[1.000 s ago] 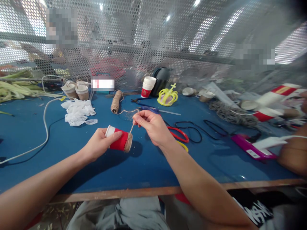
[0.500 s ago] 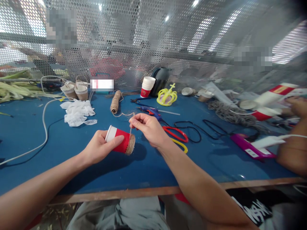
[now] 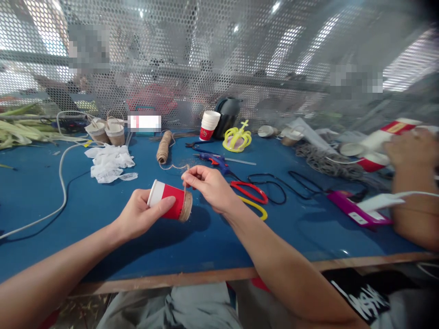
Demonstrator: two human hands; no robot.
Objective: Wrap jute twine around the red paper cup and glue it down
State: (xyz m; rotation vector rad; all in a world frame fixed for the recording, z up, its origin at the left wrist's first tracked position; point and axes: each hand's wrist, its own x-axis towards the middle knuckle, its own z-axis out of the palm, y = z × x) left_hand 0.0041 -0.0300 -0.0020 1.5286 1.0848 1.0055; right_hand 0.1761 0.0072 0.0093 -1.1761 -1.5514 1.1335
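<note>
A red and white paper cup [image 3: 173, 201] lies sideways in my left hand [image 3: 140, 212], its white rim to the left and its base to the right. Brown twine [image 3: 186, 206] is wound around the base end. Pinched between the fingertips of my right hand [image 3: 207, 185], just above the wound end, a strand of twine is pulled upward from the cup. Slack twine runs on to a twine roll [image 3: 164, 147] behind my hands. A glue gun [image 3: 214, 161] and red and yellow scissor-like handles [image 3: 249, 191] lie beyond my right hand.
White gloves [image 3: 110, 162] and twine-covered cups [image 3: 115, 134] are at the left. Stacked cups [image 3: 210, 124], a yellow crown-shaped piece [image 3: 237, 138] and a dark kettle [image 3: 229, 114] stand at the back. At right are a purple power strip [image 3: 358, 210], grey cord [image 3: 325, 160] and another person's arm [image 3: 414, 192].
My hands hold nearly the same pose on the cup and twine. At the right, the other person's hand has moved left over the cups there. The view has shifted slightly.
</note>
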